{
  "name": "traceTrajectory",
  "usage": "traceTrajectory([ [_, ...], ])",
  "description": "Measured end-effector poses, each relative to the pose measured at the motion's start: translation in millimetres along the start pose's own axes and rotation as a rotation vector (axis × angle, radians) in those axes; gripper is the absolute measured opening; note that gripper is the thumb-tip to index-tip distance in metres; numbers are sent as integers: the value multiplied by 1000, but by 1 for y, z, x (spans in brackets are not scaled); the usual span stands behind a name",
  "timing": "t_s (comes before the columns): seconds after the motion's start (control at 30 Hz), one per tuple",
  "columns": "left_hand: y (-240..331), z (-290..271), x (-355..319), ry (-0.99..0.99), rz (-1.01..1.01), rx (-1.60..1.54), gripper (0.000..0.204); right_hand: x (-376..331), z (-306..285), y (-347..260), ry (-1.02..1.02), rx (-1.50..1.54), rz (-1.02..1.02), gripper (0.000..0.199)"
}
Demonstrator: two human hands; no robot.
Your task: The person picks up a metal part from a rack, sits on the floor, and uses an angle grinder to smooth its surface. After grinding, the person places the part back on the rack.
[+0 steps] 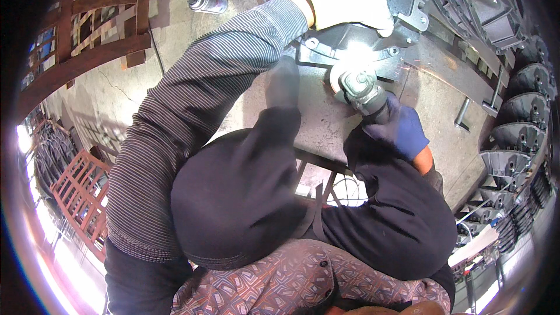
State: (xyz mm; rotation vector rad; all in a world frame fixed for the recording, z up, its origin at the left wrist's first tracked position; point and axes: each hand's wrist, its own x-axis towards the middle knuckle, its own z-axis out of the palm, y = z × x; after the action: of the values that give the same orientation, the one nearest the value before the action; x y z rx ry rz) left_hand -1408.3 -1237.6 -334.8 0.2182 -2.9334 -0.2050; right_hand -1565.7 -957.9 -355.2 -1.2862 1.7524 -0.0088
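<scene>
My right hand (411, 128), in a blue glove, is closed around the body of an angle grinder (363, 88). The grinder's disc meets the near edge of a grey metal casting (319, 55), where a bright glare hides the exact contact and small sparks fly to the right. My left hand (344, 0), in a white glove, lies over the top of the casting with its fingers bent down onto it, near a round bore. The casting has bolt holes along its flange and rests low, just ahead of my bent legs.
A spray can (208, 2) lies on the concrete floor at the upper left. Brown metal racks (81, 76) stand on the left. More grey castings (496, 11) lie at the upper right, with a row of them (510, 163) down the right side. A metal T-shaped bar (462, 114) lies nearby.
</scene>
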Motion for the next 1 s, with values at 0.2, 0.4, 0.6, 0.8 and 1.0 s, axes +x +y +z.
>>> traceTrajectory([
  [0.2,-1,4,0,47,9,-8,24,-6,5,6,52,61,-38,80],
  [0.4,-1,4,0,36,-3,-20,21,2,6,5,81,44,-27,79],
  [0.6,0,3,-1,17,28,36,18,4,-1,-4,113,85,-73,83],
  [0.8,-1,2,-3,25,64,48,15,5,-2,-5,70,84,0,85],
  [1.0,-1,4,-3,66,74,33,15,-5,2,5,28,27,-13,82],
])
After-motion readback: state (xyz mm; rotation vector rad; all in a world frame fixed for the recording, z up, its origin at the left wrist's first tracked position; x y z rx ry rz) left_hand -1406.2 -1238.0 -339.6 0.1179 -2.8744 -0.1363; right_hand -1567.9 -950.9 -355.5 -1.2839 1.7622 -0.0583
